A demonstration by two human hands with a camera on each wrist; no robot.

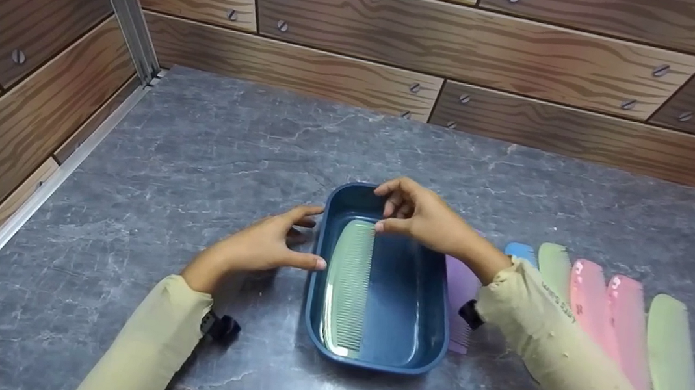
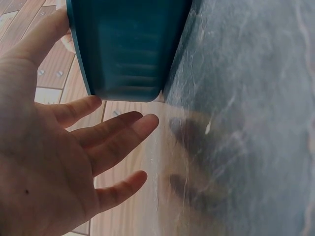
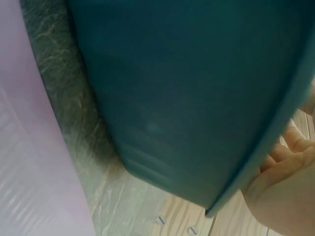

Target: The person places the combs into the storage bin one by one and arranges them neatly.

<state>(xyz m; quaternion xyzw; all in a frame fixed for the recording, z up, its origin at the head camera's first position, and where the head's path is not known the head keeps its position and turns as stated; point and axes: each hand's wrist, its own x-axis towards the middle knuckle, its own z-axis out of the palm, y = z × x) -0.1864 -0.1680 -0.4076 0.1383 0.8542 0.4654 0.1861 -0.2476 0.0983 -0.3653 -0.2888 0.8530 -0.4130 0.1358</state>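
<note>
A blue rectangular tray stands on the table, and a light green comb lies lengthwise along its left side, teeth facing right. My left hand is at the tray's left wall, thumb at the rim and fingers spread; the left wrist view shows the fingers mostly straight, with the tray's side beside them. Over the tray's far part hovers my right hand, its thumb close to the comb's far end. A gap shows between thumb and forefinger, with nothing seen between them. In the right wrist view that hand is partly hidden by the tray wall.
Right of the tray lies a purple comb, partly under the right wrist. Farther right are a blue comb, a green comb, two pink combs and another green comb. Wood-patterned panels border the table.
</note>
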